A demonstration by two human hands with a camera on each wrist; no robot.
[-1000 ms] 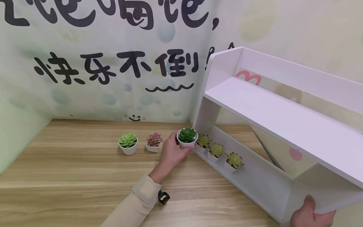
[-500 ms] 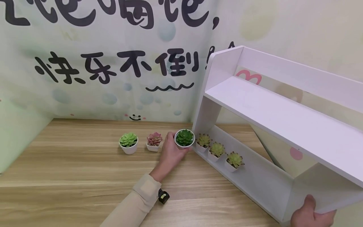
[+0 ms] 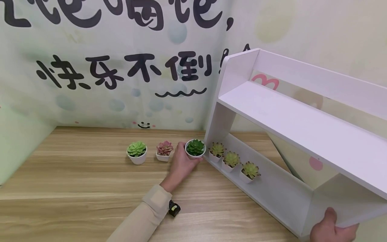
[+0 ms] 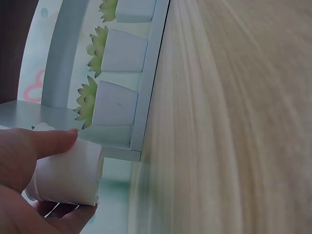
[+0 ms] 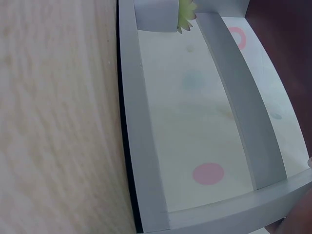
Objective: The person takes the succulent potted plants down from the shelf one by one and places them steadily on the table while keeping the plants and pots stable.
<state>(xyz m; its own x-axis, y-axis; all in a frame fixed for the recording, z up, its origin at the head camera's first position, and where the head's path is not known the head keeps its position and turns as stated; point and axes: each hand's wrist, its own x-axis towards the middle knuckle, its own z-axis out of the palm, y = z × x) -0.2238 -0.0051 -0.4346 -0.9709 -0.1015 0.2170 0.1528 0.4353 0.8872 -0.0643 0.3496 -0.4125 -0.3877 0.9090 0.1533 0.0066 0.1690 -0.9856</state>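
Observation:
My left hand (image 3: 181, 163) grips a dark green potted succulent (image 3: 195, 148) by its round white pot, close to the near-left end of the white shelf unit (image 3: 290, 121). Seen from the left wrist, thumb and fingers wrap opposite sides of that pot (image 4: 68, 173), above the wooden table's level. At lower right, my right hand (image 3: 332, 228) holds the edge of the shelf unit's side panel, thumb on the inner face. On the bottom shelf stand three yellow-green succulents (image 3: 231, 160) in white pots, lined up at its left end.
Left of my left hand, a pink succulent (image 3: 164, 151) in a square white pot and a light green succulent (image 3: 137, 153) in a round one stand on the wooden table (image 3: 75, 188). A printed wall sheet (image 3: 121, 74) hangs behind. The shelf unit stands at an angle.
My left hand has brought the dark green succulent slightly left and down, away from the shelf unit's end. The right hand and the other pots stay put.

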